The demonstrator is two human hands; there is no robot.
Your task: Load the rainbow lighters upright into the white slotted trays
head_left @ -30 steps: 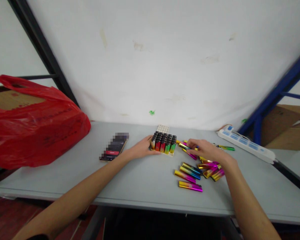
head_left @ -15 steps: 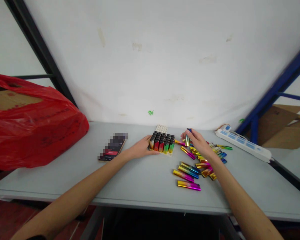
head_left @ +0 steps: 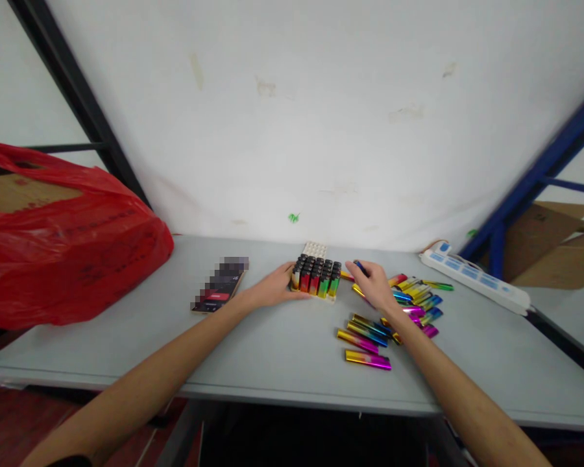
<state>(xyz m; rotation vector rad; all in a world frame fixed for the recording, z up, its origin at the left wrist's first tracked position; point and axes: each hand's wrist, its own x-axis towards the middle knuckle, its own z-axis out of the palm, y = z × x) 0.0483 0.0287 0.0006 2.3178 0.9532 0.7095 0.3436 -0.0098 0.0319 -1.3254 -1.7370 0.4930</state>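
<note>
Upright lighters with black tops (head_left: 315, 279) stand in rows in a pale tray (head_left: 331, 299) on the grey table. My left hand (head_left: 276, 286) grips the tray's left side, its fingers partly hidden behind it. Just right of the tray, my right hand (head_left: 374, 283) is closed round a dark blue lighter (head_left: 361, 268), of which only the top end shows. Loose metallic lighters (head_left: 367, 360) in gold, pink and blue lie beneath and beside my right wrist.
A phone (head_left: 220, 285) lies left of my left hand. A red plastic bag (head_left: 78, 246) fills the table's left end. At the right are a white power strip (head_left: 477, 281) and cardboard boxes (head_left: 549, 246). A white holed tray (head_left: 315, 249) sits near the wall.
My right hand has turned and lowered slightly with the lighter, whose body is now mostly covered by the fingers. The left hand still holds the tray.
</note>
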